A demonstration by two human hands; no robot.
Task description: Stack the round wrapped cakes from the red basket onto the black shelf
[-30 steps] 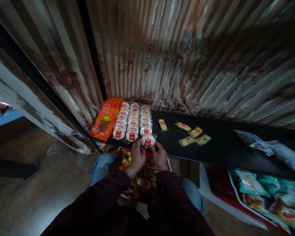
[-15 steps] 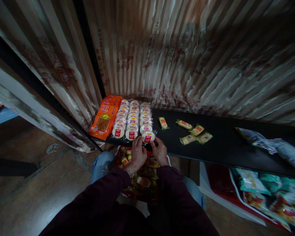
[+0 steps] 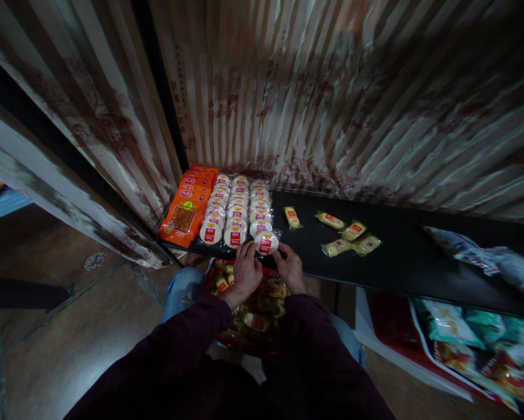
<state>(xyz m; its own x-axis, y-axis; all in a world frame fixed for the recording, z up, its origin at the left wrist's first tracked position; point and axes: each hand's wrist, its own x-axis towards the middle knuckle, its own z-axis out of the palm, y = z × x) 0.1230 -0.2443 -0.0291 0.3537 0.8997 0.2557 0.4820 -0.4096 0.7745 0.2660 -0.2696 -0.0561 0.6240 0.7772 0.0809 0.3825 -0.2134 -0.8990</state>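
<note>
1. Along the black shelf point(image 3: 397, 256), everything but the front of one row looks unchanged; the shelf runs out of frame at right.
2. Below its edge, a red basket point(image 3: 270, 272) of wrapped snacks is largely hidden by forearms and shadow, so its contents cannot be counted.
3. The right-hand row of round packets point(image 3: 260, 207) now has its front end tucked closer in than a second ago, nearer to level with its neighbours, though still a little forward.
4. The left hand point(image 3: 247, 271) and right hand point(image 3: 290, 269) are curled, each gripping a side of the front packet point(image 3: 266, 242), which overlaps the row at the shelf's near edge.
5. The fingertips' undersides are out of sight, so how firm the pinch is cannot be told.
</note>
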